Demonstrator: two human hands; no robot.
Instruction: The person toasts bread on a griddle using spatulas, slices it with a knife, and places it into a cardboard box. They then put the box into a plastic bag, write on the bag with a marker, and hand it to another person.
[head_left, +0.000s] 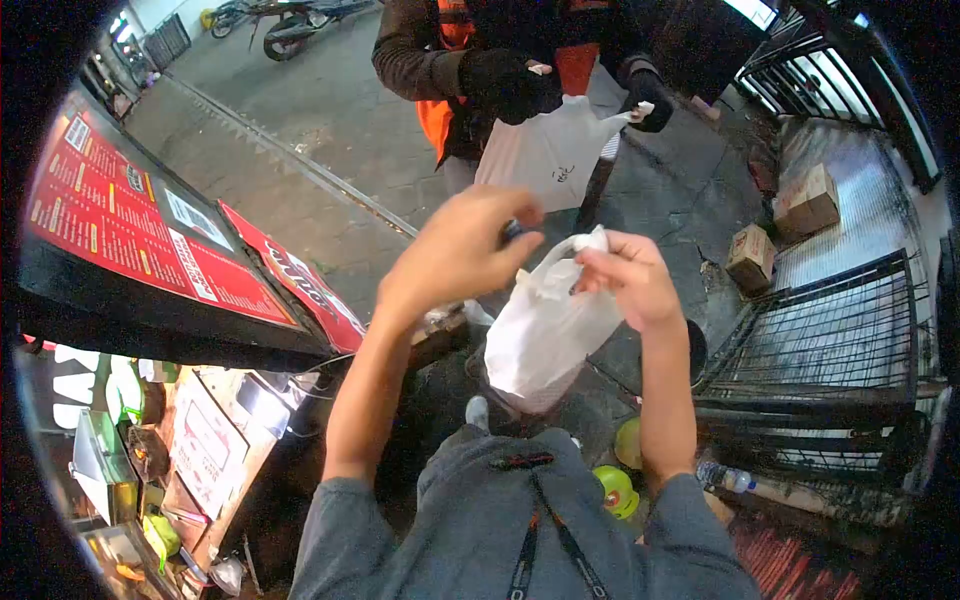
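Observation:
A white plastic bag (550, 335) hangs in front of my body, its handle pinched in the fingers of my right hand (630, 278). Left of the bag's top, my left hand (465, 245) is curled, with a small dark object (513, 230) showing between thumb and fingers. Beyond my hands, a person in a dark jacket with orange parts holds another white bag (545, 150) by its handles in black-gloved hands. Dark handwriting marks that bag.
Red menu boards (130, 225) stand at the left above a counter (215, 450) with boxes and packets. Black metal railings (820, 340) and two cardboard boxes (806, 200) are at the right. A motorcycle (290, 35) is parked at the back.

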